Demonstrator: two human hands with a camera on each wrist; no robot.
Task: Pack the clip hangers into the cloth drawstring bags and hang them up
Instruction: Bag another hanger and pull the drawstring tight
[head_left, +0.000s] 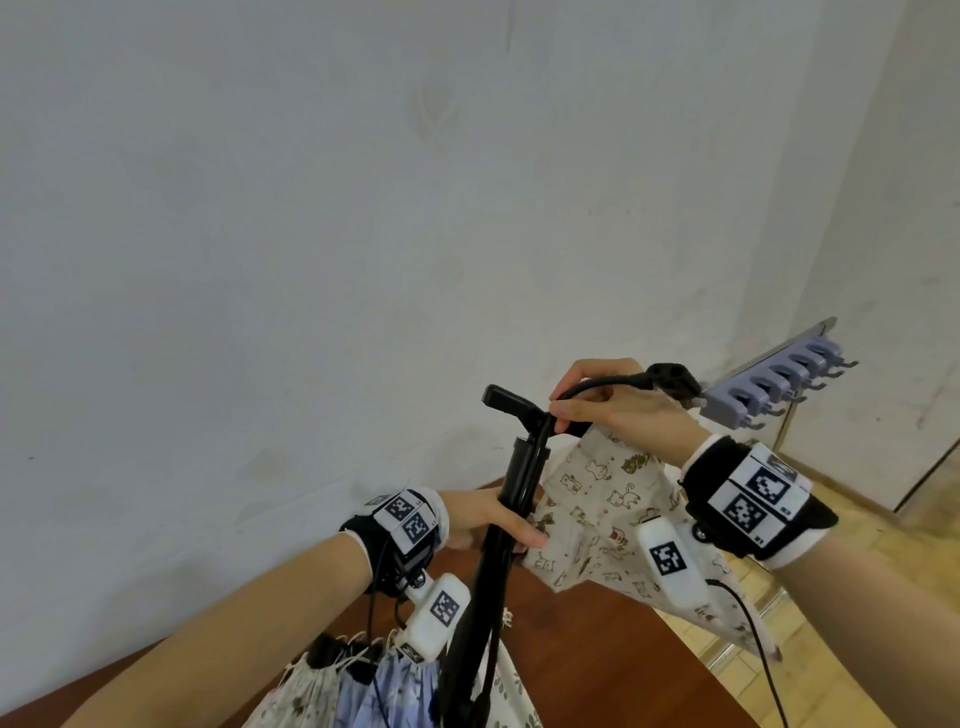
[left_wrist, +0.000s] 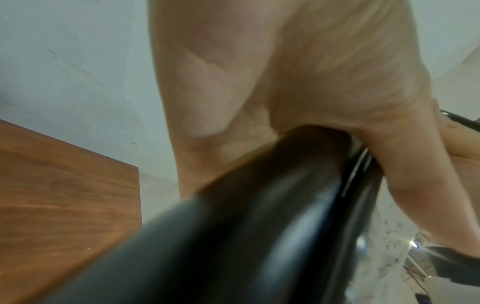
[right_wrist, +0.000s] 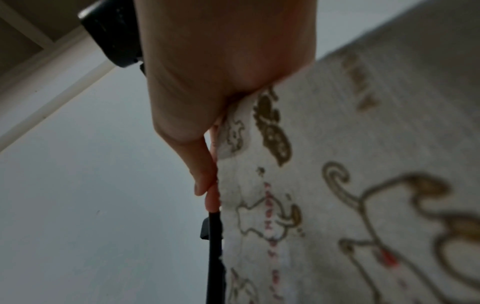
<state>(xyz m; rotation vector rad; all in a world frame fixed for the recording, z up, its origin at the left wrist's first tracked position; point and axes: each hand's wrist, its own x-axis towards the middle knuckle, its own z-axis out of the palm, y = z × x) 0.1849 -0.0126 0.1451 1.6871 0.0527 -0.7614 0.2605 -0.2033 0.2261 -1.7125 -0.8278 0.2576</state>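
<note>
Head view, lower centre: the left hand (head_left: 491, 519) is wrapped round the barrel of a black pump (head_left: 514, 483) that stands tilted. Just above and right of it, the right hand (head_left: 618, 405) grips the pump's hose and handle end together with the top edge of a cream cat-print cloth bag (head_left: 613, 509), which hangs down toward the lower right. More printed bags (head_left: 332, 691) lie bunched on the brown table (head_left: 597, 649) at the bottom edge. A lilac hook rack (head_left: 774, 384) sits at right. No readable writing shows; the wrist bands carry only square coded markers.
</note>
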